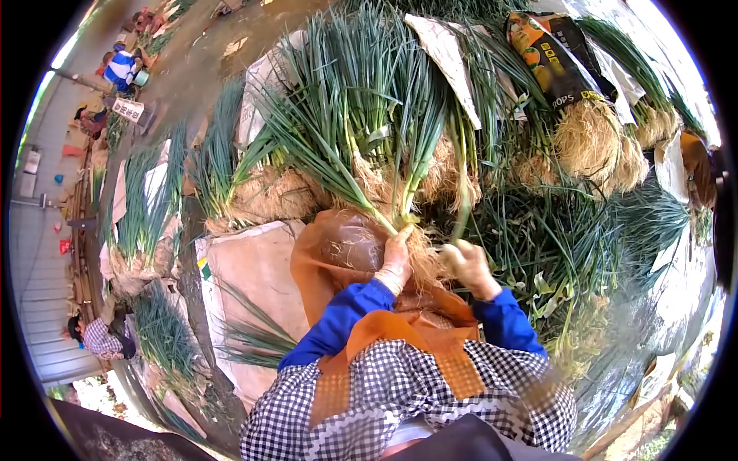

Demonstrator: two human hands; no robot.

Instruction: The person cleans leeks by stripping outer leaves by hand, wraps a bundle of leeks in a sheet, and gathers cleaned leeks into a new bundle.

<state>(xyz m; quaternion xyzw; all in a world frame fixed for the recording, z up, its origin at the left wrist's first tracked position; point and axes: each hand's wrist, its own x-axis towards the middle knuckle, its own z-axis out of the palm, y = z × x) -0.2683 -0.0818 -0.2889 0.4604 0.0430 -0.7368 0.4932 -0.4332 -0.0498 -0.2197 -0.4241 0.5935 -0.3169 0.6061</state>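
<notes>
Your left hand (395,260) grasps long green onions (407,198) above pale, stringy roots (424,260); your right hand (470,269) curls at a blurred green leaf (462,211), its fingers' grip unclear.

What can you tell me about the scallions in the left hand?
The scallions have long green leaves, pale stalks and a shaggy mat of straw-coloured roots. The left hand grips them low on the stalks. They slant away from the body, leaves fanning upward, roots hanging above the orange apron. The right hand is close beside the roots; contact is unclear.
</notes>
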